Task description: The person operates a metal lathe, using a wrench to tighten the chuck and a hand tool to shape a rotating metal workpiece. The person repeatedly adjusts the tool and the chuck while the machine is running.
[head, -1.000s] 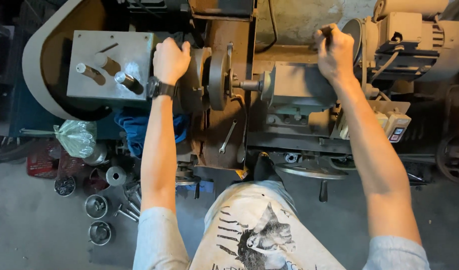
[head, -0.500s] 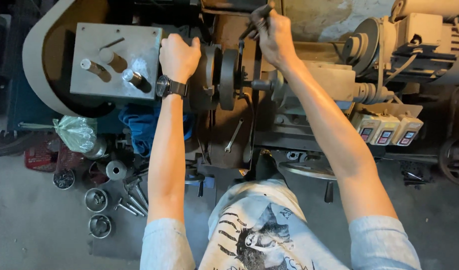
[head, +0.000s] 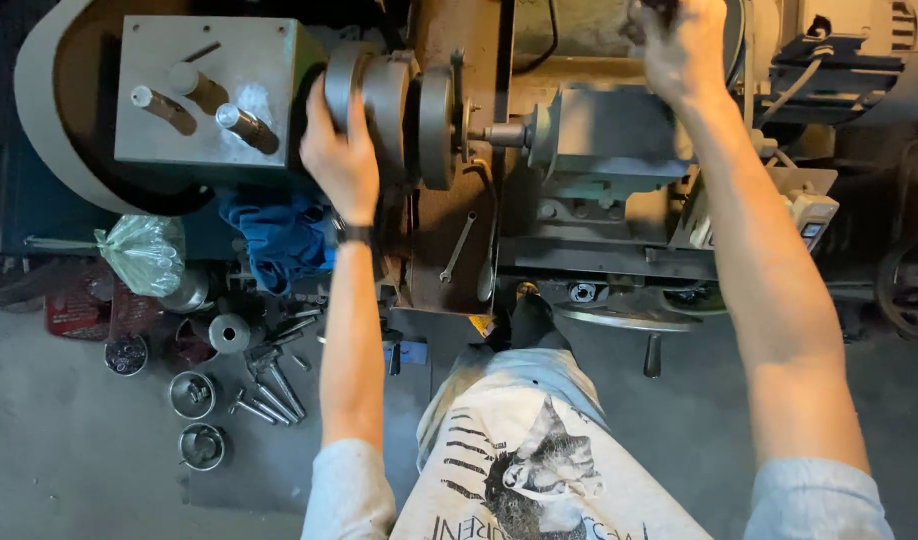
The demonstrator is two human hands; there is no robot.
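1. Grey concrete floor (head: 69,450) spreads below you, and the lathe (head: 539,200) fills the upper part of the view; every place below is told from that lathe.
2. Your left hand (head: 341,160) lies curled over the round chuck (head: 374,105) at the lathe's left end, fingers wrapped on its rim, a dark wristband just below.
3. Your right hand (head: 679,45) is raised at the lathe's far right edge, partly cut off by the frame; it looks closed on something dark, but you cannot tell what.
4. Between your hands stand the faceplate disc (head: 437,125) and the tailstock (head: 609,140), its centre pointing at the disc.
5. Left of the chuck sits the grey gearbox cover (head: 209,100) with three stub levers.
6. A blue rag (head: 279,235) hangs under the gearbox cover, touching your left wrist.
7. A wrench (head: 457,248) lies on the rusty bed plate below the faceplate disc.
8. A handwheel (head: 624,318) juts from the lathe's front, near your knee.
9. Left of the lathe's base, a clear plastic bag (head: 144,255) holds something pale green.
10. Small round metal cups (head: 194,395) stand on the floor, beside loose bolts (head: 274,395); their contents are too dim to tell.
11. Open floor lies left of and below these cups.
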